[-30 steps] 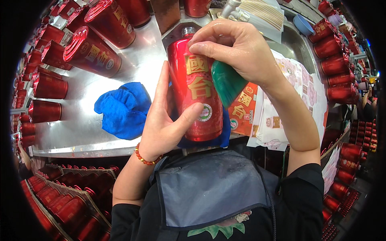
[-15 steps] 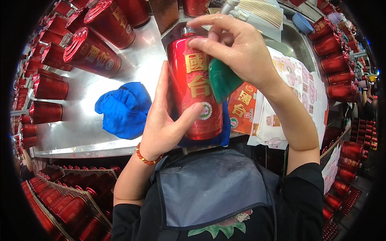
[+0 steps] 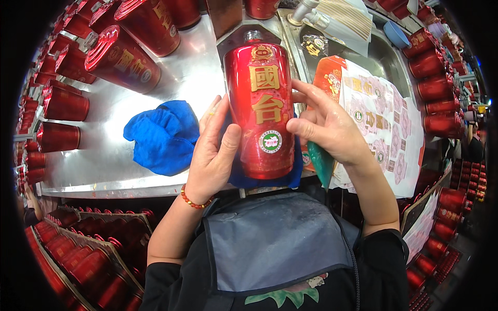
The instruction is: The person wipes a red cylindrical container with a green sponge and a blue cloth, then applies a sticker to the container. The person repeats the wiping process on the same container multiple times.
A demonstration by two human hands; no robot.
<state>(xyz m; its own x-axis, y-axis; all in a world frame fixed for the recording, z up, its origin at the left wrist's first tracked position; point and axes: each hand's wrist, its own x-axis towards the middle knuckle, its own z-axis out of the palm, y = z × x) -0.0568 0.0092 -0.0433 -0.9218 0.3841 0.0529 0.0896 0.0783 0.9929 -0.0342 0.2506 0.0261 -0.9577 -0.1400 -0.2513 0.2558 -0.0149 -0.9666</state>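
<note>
A red, glossy bottle [image 3: 262, 137] with gold characters, a round white-and-green emblem and a bare neck leans in front of me, its base on a blue cloth [image 3: 296, 176]. My left hand [image 3: 213, 147] is at its left side, fingers stretched and thumb apart, without wrapping round it. On the right side, fingertips of my right hand [image 3: 332, 124] touch the bottle. Tucked in that hand is a green wedge-shaped scraper [image 3: 320, 161], pointing down. Right of it lie printed decal sheets [image 3: 381, 116] over an orange-red sheet [image 3: 328, 67].
A crumpled blue cloth [image 3: 162, 137] lies on the metal worktop [image 3: 111, 168]. Several red bottles [image 3: 123, 59] stand at the back left. Behind the sheets is a sink [image 3: 386, 58] with a tap [image 3: 303, 11] and a blue bowl [image 3: 397, 34]. More bottles [image 3: 83, 264] fill racks below.
My right hand has come down from the bottle's neck to its right side, bringing the scraper along. My left thumb has left the bottle's front. The bottle has shifted slightly right, its upper crest uncovered.
</note>
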